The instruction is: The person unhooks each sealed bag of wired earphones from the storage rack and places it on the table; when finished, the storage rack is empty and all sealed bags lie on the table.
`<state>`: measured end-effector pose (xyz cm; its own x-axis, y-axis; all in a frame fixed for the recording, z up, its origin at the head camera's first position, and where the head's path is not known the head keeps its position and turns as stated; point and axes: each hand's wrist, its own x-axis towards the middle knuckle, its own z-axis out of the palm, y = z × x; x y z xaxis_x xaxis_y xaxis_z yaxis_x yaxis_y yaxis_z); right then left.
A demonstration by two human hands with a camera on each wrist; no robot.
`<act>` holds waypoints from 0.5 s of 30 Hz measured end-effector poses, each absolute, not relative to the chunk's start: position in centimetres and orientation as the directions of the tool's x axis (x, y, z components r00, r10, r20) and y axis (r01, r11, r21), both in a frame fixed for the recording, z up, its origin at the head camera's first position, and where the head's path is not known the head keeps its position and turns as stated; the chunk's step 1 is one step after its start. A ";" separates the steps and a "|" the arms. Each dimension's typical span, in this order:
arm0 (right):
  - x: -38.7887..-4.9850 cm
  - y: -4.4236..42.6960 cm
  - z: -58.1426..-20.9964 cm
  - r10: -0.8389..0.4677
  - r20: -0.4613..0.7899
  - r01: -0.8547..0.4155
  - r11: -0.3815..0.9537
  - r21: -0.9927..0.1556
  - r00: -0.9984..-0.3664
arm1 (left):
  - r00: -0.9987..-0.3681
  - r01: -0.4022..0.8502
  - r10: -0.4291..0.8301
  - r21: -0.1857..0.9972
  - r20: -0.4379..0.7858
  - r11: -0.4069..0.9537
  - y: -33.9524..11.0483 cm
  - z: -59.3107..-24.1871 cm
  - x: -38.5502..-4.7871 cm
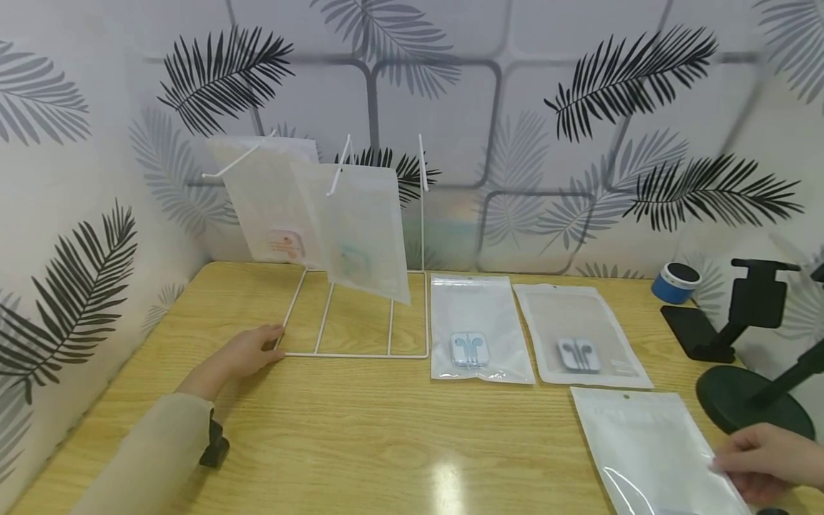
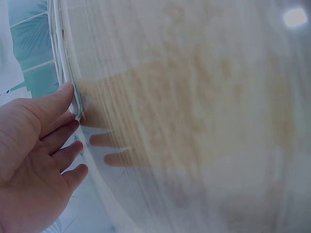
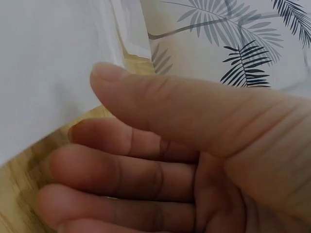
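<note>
At the front left corner of a white wire display rack [image 1: 354,355], my left hand [image 1: 241,354] holds the frame between thumb and fingertips. The left wrist view shows that thumb [image 2: 58,99] against the wire, other fingers loosely bent. Two frosted zip bags with earphone cases, one orange-toned bag [image 1: 264,193] and one green-toned bag [image 1: 360,214], hang from its hooks. At the lower right, my right hand [image 1: 772,458] pinches the side edge of a white zip bag [image 1: 650,443]. The right wrist view shows the thumb [image 3: 146,97] over the bag's edge, fingers curled beneath.
Beside the rack lie a zip bag with blue earphones [image 1: 473,307] and another with dark earphones [image 1: 573,315]. A blue round container [image 1: 676,282], a black phone-like slab [image 1: 685,329] and a dark stand [image 1: 740,400] occupy the right side. A patterned wall borders the wooden table [image 1: 360,436].
</note>
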<state>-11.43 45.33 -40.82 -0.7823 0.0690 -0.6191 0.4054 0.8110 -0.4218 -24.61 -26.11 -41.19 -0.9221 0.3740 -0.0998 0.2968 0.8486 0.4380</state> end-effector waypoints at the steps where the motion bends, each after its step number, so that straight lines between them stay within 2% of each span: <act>1: -11.5 45.5 -40.7 0.070 -0.614 0.402 0.812 -0.422 -0.786 | -0.921 0.299 0.376 0.436 -0.100 0.849 -26.1 -41.2 -24.6; 6: -12.2 46.1 -39.7 0.070 -0.552 0.368 0.813 -0.451 -0.831 | -0.919 0.309 0.382 0.429 -0.093 0.849 -26.1 -41.0 -24.6; 11: -13.2 44.7 -37.6 0.040 -0.421 0.296 0.771 -0.564 -0.906 | -0.918 0.315 0.386 0.425 -0.091 0.849 -26.0 -40.9 -24.5; 15: -13.7 42.2 -35.6 -0.025 -0.287 0.171 0.753 -0.635 -0.958 | -0.916 0.317 0.390 0.427 -0.091 0.847 -25.9 -40.8 -24.4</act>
<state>-13.70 42.20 -35.60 -0.9576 -0.0247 -0.2870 0.1709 0.7533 -0.6351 -24.45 -25.93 -40.84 -0.9165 0.3895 -0.0914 0.3173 0.8467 0.4272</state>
